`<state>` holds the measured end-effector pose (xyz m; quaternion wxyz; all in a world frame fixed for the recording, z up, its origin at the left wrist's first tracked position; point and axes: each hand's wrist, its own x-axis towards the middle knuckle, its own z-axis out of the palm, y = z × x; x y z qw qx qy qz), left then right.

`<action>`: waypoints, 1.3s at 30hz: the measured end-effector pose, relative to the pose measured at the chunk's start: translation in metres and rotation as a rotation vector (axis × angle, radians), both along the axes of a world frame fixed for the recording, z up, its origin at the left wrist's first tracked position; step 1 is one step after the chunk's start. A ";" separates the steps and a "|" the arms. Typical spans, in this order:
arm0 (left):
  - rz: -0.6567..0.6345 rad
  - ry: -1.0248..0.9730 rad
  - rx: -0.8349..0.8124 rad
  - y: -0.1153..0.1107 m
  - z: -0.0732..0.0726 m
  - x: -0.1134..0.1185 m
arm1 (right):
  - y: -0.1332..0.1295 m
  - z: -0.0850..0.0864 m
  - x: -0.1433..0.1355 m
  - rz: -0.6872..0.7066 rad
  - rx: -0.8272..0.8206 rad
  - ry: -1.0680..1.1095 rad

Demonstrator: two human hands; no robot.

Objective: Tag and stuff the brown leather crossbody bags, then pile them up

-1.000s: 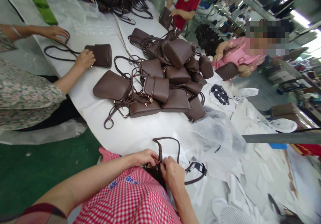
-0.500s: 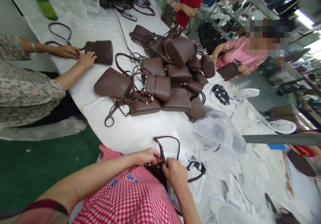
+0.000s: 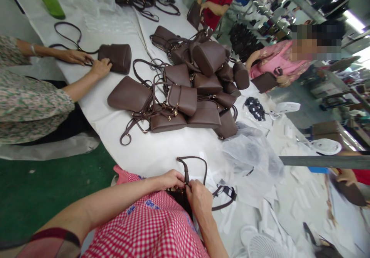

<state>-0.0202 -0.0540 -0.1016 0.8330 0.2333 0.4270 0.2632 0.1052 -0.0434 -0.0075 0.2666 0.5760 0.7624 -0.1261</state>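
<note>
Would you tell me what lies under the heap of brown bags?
The heap of brown bags rests on the white table cover, straps trailing over it. Bags at the bottom are partly hidden by those above; the table itself is covered.

I see a dark brown bag (image 3: 178,197) low at centre frame, mostly hidden, its thin strap (image 3: 196,161) looping up over the white table.

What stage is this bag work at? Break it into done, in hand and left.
Done: cannot tell from this view. In hand: left hand and right hand pinch the strap of a brown bag at the table edge. Left, probably: the pile of bags.
</note>
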 end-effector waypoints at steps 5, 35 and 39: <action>0.014 0.044 0.035 -0.001 0.001 -0.001 | -0.003 0.000 0.002 -0.009 0.005 0.015; 0.127 0.510 0.839 0.024 0.074 -0.033 | 0.031 0.005 0.007 0.050 0.000 0.690; 0.173 0.484 0.738 0.030 0.067 -0.032 | 0.035 -0.007 0.004 -0.044 -0.002 0.851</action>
